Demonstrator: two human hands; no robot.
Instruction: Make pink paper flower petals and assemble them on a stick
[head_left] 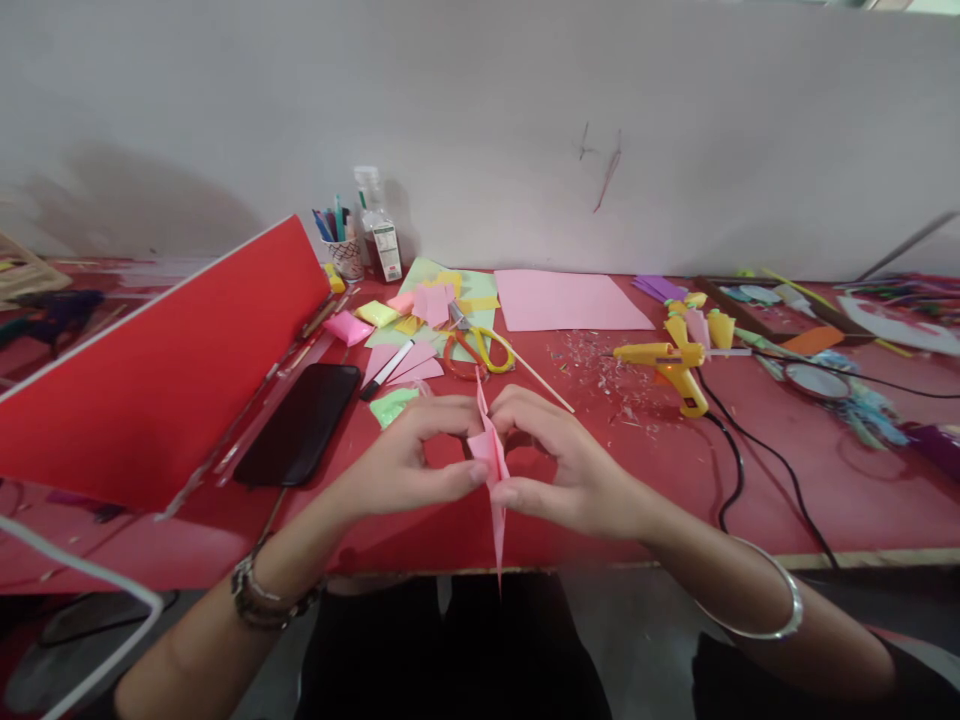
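Observation:
A folded piece of pink paper (pixel 491 470) stands edge-on between both hands, above the front edge of the red table (pixel 750 480). My left hand (pixel 409 460) pinches it from the left with thumb and fingers closed. From the right, my right hand (pixel 562 465) pinches the same fold. The paper's narrow tip hangs down past the table edge. Orange and yellow scissors (pixel 480 352) lie just beyond the hands, beside several pink and yellow paper pieces (pixel 431 305).
A red board (pixel 157 380) leans at the left, with a black phone (pixel 300 425) beside it. A yellow glue gun (pixel 675 365) with a black cord sits to the right. A pink sheet (pixel 566 300), a pen cup (pixel 341 245) and a bottle (pixel 379 235) stand near the wall.

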